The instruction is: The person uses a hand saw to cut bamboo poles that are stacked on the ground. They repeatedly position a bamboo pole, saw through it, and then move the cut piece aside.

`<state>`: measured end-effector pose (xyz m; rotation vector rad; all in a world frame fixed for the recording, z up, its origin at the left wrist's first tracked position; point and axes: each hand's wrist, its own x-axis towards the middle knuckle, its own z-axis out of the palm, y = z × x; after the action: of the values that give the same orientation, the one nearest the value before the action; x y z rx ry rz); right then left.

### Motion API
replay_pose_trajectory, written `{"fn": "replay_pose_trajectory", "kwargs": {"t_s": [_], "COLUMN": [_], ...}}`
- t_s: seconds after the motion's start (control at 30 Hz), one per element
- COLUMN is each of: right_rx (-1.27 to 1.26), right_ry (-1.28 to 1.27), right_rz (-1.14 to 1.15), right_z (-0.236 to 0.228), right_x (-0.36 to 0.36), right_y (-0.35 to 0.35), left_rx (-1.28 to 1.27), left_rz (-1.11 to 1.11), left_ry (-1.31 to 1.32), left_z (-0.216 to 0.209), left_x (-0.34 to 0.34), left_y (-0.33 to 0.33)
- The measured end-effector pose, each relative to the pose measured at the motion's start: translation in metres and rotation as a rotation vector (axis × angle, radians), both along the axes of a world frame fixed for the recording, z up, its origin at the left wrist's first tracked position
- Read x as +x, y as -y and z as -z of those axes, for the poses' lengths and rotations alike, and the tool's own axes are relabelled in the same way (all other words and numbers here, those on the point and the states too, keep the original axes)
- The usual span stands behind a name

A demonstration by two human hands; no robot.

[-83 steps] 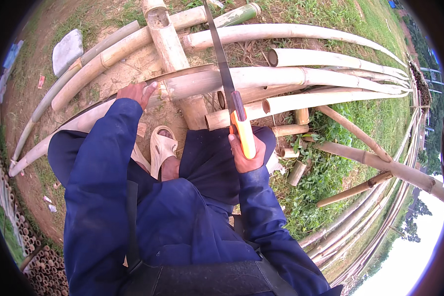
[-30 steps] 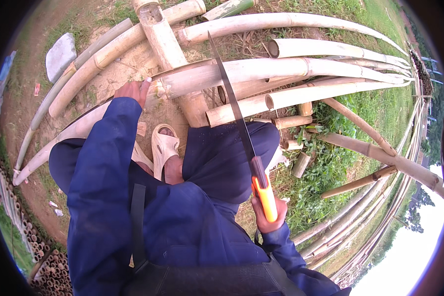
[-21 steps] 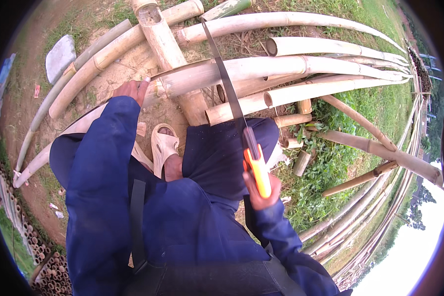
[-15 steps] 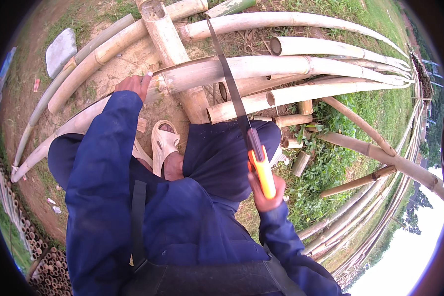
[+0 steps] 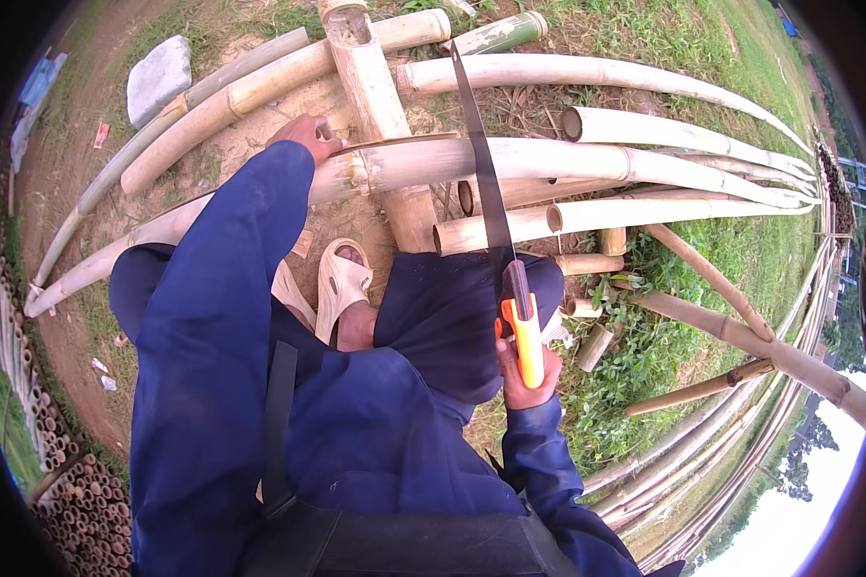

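Note:
My right hand (image 5: 529,382) is wrapped round the orange and yellow handle of a handsaw (image 5: 484,163). Its long dark blade points away from me and passes over a thick pale bamboo pole (image 5: 414,165); whether the teeth touch the pole cannot be made out. This pole lies across a notched bamboo post (image 5: 375,91) in front of my knees. My left hand (image 5: 308,135) is at the pole's far side, left of its joint ring, with the fingers curled in. What those fingers hold, if anything, is hidden.
More bamboo poles (image 5: 587,69) fan out to the right, and others (image 5: 260,88) curve off left. Short bamboo offcuts (image 5: 597,346) lie in the grass by my right knee. A pale stone block (image 5: 160,81) sits far left. My sandalled foot (image 5: 342,284) is below the pole.
My left hand has come off the top of the pole toward its far side, and its fingers have curled. The view has shifted a little; the handsaw stays over the pole.

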<state>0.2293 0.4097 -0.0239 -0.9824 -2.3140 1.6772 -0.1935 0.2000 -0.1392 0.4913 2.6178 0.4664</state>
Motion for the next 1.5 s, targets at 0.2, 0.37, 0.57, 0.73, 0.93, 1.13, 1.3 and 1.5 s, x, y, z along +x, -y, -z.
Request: {"fn": "replay_pose_trajectory", "kwargs": {"t_s": [0.2,0.37,0.57,0.73,0.93,1.13,1.3,1.5], "right_rx": [-0.057,-0.103,-0.125,-0.100,-0.017,0.037,-0.032,-0.033], "right_ry": [-0.032,0.073,-0.016,0.012,-0.024,0.021,-0.135,-0.045], "right_rz": [0.064,0.075,0.060,0.056,0.019,0.032,0.016,-0.019], "right_z": [0.000,-0.001,0.007,-0.005,0.002,-0.061,0.024,-0.018], "right_x": [-0.004,-0.003,-0.001,-0.009,-0.032,0.064,-0.062,-0.023], "right_y": [0.005,0.004,0.006,0.007,0.009,0.025,-0.017,0.000], "left_rx": [-0.011,-0.280,-0.057,-0.065,-0.141,-0.133,-0.164,-0.108], "left_rz": [0.139,0.130,0.286,0.006,-0.053,-0.045,-0.039,-0.043], "left_ry": [0.289,0.289,-0.131,-0.135,-0.194,-0.246,-0.222,-0.249], "left_z": [0.076,0.062,0.058,-0.013,-0.013,-0.008,-0.007,-0.011], "left_x": [-0.044,-0.060,-0.055,0.054,0.065,0.064,0.052,0.065], "left_y": [-0.011,0.027,0.100,0.031,0.019,0.020,0.011,0.025]}}
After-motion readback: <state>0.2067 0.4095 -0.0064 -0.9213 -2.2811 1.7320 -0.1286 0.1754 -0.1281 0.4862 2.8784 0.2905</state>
